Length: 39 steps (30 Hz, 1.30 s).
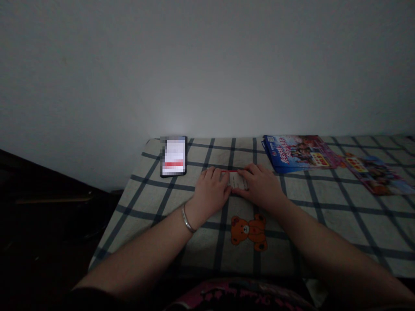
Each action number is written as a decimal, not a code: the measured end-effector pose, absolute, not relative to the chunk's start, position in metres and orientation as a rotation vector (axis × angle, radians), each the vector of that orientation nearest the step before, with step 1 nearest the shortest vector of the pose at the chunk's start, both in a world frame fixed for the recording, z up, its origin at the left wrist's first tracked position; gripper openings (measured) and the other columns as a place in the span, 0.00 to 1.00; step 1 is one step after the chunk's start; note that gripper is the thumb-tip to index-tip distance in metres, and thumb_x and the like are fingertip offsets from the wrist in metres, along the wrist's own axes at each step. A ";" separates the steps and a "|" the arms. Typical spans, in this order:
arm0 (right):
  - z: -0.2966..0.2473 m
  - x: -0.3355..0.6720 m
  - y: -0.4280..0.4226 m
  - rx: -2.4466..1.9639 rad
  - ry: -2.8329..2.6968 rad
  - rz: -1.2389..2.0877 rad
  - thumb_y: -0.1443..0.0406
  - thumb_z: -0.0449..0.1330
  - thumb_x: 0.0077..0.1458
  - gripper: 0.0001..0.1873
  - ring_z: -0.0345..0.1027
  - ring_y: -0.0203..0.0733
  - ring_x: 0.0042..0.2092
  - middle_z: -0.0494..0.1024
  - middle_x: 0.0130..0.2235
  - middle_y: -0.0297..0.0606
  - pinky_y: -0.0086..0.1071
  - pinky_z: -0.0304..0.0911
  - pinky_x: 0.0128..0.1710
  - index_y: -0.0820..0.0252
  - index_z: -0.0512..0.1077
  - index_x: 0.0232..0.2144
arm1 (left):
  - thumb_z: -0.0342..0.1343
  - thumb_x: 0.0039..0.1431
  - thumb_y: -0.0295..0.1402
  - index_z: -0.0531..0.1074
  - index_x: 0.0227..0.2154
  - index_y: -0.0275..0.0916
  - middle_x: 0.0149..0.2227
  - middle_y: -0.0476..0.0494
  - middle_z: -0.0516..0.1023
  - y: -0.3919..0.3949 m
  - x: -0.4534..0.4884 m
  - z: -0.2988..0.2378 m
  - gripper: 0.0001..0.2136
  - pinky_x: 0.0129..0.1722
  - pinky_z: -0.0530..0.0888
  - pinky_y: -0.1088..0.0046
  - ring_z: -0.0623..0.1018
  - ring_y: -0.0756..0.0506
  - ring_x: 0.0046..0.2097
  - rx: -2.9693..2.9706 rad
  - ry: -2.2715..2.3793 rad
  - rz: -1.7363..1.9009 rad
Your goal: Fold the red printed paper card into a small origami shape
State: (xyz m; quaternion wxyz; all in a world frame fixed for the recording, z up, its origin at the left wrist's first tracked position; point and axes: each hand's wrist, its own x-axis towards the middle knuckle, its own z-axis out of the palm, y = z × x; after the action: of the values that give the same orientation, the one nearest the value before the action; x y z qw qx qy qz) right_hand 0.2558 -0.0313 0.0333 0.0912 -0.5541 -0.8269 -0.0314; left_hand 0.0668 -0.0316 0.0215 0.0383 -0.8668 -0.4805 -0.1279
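Note:
A small piece of paper (238,180), whitish with a red far edge and faint print, lies low over the checked tablecloth between my hands. It looks folded, though most of it is covered by fingers. My left hand (210,190), with a silver bangle at the wrist, grips its left end, fingers bent over it. On the other end, my right hand (263,185) closes with the thumb at the near edge and the fingers at the far edge. Just nearer to me, an orange teddy bear picture (249,232) shows on the cloth.
A phone (174,156) with a lit, blurred screen lies at the far left of the checked tablecloth (201,246). Colourful printed leaflets (300,153) are stacked at the back right, with another leaflet (379,172) beside them. A plain wall (207,69) borders the table's far edge.

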 end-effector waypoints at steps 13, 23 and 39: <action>0.030 0.253 -0.031 -1.691 -2.446 -0.115 0.49 0.61 0.54 0.26 0.64 0.55 0.50 0.73 0.48 0.48 0.45 0.59 0.50 0.59 0.71 0.48 | 0.55 0.61 0.40 0.70 0.49 0.37 0.47 0.36 0.70 -0.029 0.064 0.017 0.17 0.51 0.67 0.55 0.68 0.36 0.50 -2.658 -1.472 -0.406; 0.032 0.274 -0.027 -1.633 -2.467 -0.011 0.55 0.65 0.52 0.23 0.62 0.55 0.55 0.72 0.54 0.43 0.48 0.60 0.53 0.56 0.72 0.49 | 0.57 0.60 0.36 0.67 0.55 0.39 0.48 0.39 0.69 -0.021 0.046 0.018 0.20 0.53 0.67 0.56 0.68 0.38 0.51 -2.787 -1.400 -0.487; 0.027 0.290 -0.020 -1.583 -2.480 0.033 0.56 0.66 0.50 0.22 0.61 0.56 0.59 0.70 0.58 0.44 0.51 0.62 0.53 0.56 0.72 0.47 | 0.57 0.59 0.30 0.65 0.58 0.45 0.54 0.42 0.68 -0.003 0.022 0.022 0.24 0.55 0.66 0.62 0.68 0.42 0.54 -3.066 -1.264 -0.446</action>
State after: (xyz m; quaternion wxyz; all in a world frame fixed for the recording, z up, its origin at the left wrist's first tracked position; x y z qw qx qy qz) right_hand 0.2904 -0.0205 0.0265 0.0995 -0.5355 -0.8386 0.0112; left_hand 0.0221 -0.0027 0.0220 -0.1022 -0.9115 -0.3758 -0.1325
